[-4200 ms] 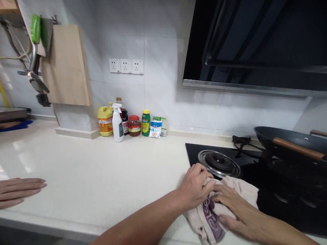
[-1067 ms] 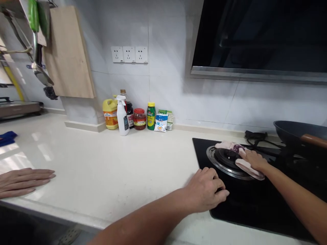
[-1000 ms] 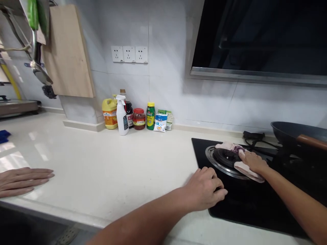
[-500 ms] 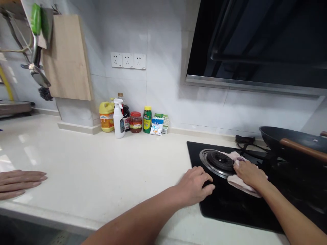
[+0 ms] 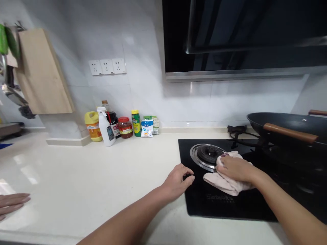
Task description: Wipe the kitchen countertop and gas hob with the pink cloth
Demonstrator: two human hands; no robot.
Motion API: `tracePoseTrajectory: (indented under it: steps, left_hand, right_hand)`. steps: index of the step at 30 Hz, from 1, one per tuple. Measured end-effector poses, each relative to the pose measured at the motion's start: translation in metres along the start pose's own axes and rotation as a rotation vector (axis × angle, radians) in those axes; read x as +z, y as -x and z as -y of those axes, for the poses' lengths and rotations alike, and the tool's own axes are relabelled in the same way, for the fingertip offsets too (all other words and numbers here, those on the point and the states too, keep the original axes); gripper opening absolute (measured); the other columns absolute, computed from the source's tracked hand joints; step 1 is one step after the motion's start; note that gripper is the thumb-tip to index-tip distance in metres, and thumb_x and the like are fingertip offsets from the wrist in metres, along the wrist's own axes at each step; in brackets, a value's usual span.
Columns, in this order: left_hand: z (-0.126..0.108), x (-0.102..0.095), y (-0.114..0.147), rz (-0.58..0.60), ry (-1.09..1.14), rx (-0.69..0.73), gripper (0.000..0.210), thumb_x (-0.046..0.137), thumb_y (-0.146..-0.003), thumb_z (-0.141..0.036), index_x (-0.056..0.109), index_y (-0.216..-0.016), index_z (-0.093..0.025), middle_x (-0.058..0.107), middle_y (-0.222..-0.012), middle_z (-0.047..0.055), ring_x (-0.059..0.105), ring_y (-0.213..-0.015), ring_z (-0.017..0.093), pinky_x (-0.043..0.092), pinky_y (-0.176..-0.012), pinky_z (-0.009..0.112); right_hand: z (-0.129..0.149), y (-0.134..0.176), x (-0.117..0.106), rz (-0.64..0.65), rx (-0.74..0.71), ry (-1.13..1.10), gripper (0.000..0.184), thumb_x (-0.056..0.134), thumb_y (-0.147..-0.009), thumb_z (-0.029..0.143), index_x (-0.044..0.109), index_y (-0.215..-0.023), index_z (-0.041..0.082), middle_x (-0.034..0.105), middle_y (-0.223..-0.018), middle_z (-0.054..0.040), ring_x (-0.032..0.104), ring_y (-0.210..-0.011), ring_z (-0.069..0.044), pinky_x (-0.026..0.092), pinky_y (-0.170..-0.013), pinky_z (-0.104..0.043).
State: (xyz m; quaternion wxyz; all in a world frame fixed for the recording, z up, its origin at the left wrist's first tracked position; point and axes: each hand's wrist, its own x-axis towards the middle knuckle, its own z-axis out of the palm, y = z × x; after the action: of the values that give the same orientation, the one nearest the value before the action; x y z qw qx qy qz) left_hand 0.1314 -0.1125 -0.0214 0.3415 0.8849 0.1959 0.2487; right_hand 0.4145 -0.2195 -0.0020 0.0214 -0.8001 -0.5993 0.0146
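R hand (image 5: 234, 168) grips the bunched cloth (image 5: 220, 183) on the cooktop (image 5: 201, 207), at front-right of the burner (image 5: 208, 153), while L hand (image 5: 176, 179), empty & loosely curled, is by the cooktop's left edge, and even pressure following the burner's curve prob gives the best wipe.

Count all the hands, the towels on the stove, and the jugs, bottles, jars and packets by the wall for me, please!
Hands: 3 (left hand, right hand, another person's hand)
Towels: 1 (pale towel)
Jugs: 1 (yellow jug)
Bottles: 3 (white spray bottle, dark bottle, green bottle)
Jars: 1 (red-lidded jar)
Packets: 2 (white-and-blue packet, green packet)
Total: 11
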Motion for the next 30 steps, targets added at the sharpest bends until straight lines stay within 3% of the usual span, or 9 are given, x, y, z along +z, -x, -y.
tracePoseTrajectory:
  steps: [5, 11, 16, 24, 27, 30]
  left_hand:
    - [0.0, 0.003, -0.003, -0.031, -0.024, 0.016, 0.021, 0.057, -0.091, -0.035, 0.07, -0.103, -0.023, 0.063, -0.099, 0.004, 0.059, -0.097, 0.021, 0.048, -0.087, 0.036]
    - [-0.002, 0.005, -0.005, -0.05, -0.028, 0.024, 0.022, 0.056, -0.091, -0.034, 0.07, -0.104, -0.023, 0.063, -0.098, 0.004, 0.059, -0.095, 0.021, 0.048, -0.087, 0.036]
    - [-0.002, 0.004, -0.006, -0.052, -0.016, 0.04, 0.028, 0.05, -0.096, -0.039, 0.069, -0.107, -0.023, 0.065, -0.099, 0.004, 0.06, -0.099, 0.021, 0.048, -0.09, 0.035]
    - [0.001, 0.002, -0.008, -0.097, 0.125, -0.008, 0.034, 0.043, -0.1, -0.045, 0.066, -0.102, -0.02, 0.067, -0.101, 0.005, 0.062, -0.1, 0.02, 0.049, -0.093, 0.034]
    - [0.005, 0.003, -0.009, -0.123, 0.191, -0.032, 0.029, 0.047, -0.098, -0.041, 0.065, -0.109, -0.021, 0.069, -0.11, 0.005, 0.063, -0.105, 0.02, 0.049, -0.097, 0.035]
    - [0.008, 0.003, -0.01, -0.157, 0.179, -0.035, 0.03, 0.049, -0.097, -0.041, 0.064, -0.114, -0.021, 0.068, -0.115, 0.006, 0.062, -0.109, 0.021, 0.048, -0.099, 0.037]
  right_hand:
    - [0.026, 0.01, -0.01, -0.016, -0.137, -0.062, 0.041, 0.046, -0.089, 0.055, 0.062, -0.099, 0.018, 0.07, -0.106, -0.0163, 0.065, -0.095, -0.032, 0.042, -0.077, -0.038]
    - [0.054, 0.017, -0.011, -0.064, -0.302, -0.111, 0.03, 0.055, -0.085, 0.05, 0.056, -0.09, 0.021, 0.067, -0.091, -0.0071, 0.06, -0.083, -0.024, 0.033, -0.068, -0.032]
    - [0.065, 0.019, -0.011, -0.05, -0.373, -0.172, 0.029, 0.061, -0.081, 0.049, 0.052, -0.087, 0.022, 0.063, -0.089, -0.0034, 0.057, -0.08, -0.021, 0.032, -0.067, -0.03]
    - [0.121, 0.042, -0.007, 0.062, -0.696, -0.3, 0.037, 0.068, -0.075, 0.055, 0.054, -0.087, 0.022, 0.059, -0.094, -0.0019, 0.054, -0.086, -0.02, 0.039, -0.074, -0.031]
    - [0.118, 0.037, -0.008, 0.094, -0.682, -0.299, 0.038, 0.068, -0.075, 0.057, 0.056, -0.087, 0.023, 0.06, -0.096, -0.0016, 0.055, -0.087, -0.021, 0.04, -0.075, -0.032]
    - [0.09, 0.025, -0.013, 0.122, -0.548, -0.297, 0.028, 0.066, -0.076, 0.048, 0.061, -0.09, 0.024, 0.065, -0.098, -0.0016, 0.059, -0.089, -0.022, 0.041, -0.075, -0.032]
